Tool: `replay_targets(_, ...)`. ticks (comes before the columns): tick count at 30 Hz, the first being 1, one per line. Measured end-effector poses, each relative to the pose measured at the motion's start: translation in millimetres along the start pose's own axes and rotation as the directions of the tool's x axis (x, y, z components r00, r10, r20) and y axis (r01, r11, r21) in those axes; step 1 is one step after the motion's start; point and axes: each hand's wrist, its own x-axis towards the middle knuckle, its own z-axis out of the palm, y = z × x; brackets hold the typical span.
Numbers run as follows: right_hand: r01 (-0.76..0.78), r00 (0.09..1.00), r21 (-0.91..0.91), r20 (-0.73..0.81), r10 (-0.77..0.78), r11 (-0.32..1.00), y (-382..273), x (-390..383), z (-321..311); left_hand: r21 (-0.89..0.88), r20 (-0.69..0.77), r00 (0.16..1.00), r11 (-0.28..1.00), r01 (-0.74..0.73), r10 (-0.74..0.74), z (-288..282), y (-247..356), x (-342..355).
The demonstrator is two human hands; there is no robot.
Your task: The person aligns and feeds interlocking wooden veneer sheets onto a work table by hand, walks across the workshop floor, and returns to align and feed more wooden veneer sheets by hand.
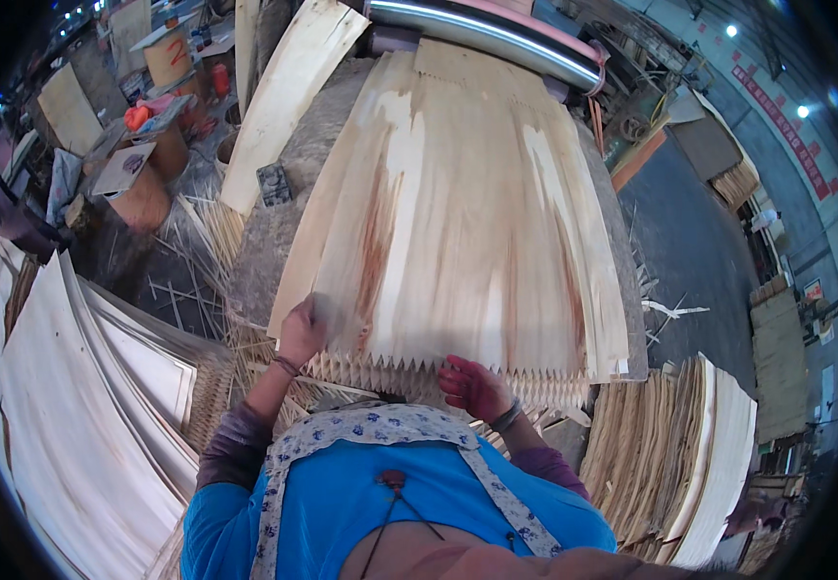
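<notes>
A large pale wood veneer sheet (467, 242) with brown streaks lies on a stack in front of me, its near edge cut in a zigzag. Under that edge the toothed ends of more veneer sheets (390, 375) show. My left hand (303, 332) is closed at the sheet's near left corner, its fingertips partly hidden and slightly blurred. Just by the middle of the toothed edge is my right hand (475, 387), palm turned partly up, with its fingers loosely bent and apart. Nothing shows in the right palm.
A machine with a long bright roller (496, 39) stands beyond the stack's far end. White veneer sheets (61, 387) lean at left; a veneer pile (670, 454) stands at right. A long veneer strip (288, 106) lies at far left, near wood scraps (211, 232) and round blocks (139, 198).
</notes>
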Motion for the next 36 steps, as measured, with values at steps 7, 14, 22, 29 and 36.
replay_targets(7,-0.154,0.986,-0.023,0.067,0.155,0.988,10,-4,2,-0.535,-0.067,0.982,0.825,-0.183,0.175,-41,61,10)
replay_targets(14,-0.104,0.988,0.35,0.14,0.058,0.931,-3,32,17,-0.842,0.053,0.997,0.535,0.074,-0.055,-65,55,11)
replay_targets(22,0.051,0.979,0.264,-0.205,0.004,0.963,-90,152,-10,-0.825,0.096,0.924,0.489,0.281,-0.369,-51,29,-22)
replay_targets(29,0.267,0.944,0.269,-0.267,-0.194,0.925,-191,247,-20,-0.788,0.046,0.916,0.549,0.278,-0.399,-36,24,-42)
replay_targets(36,0.338,0.941,0.394,-0.147,-0.305,0.855,-218,289,-41,-0.054,-0.182,0.983,0.998,-0.014,0.004,-14,36,-29)
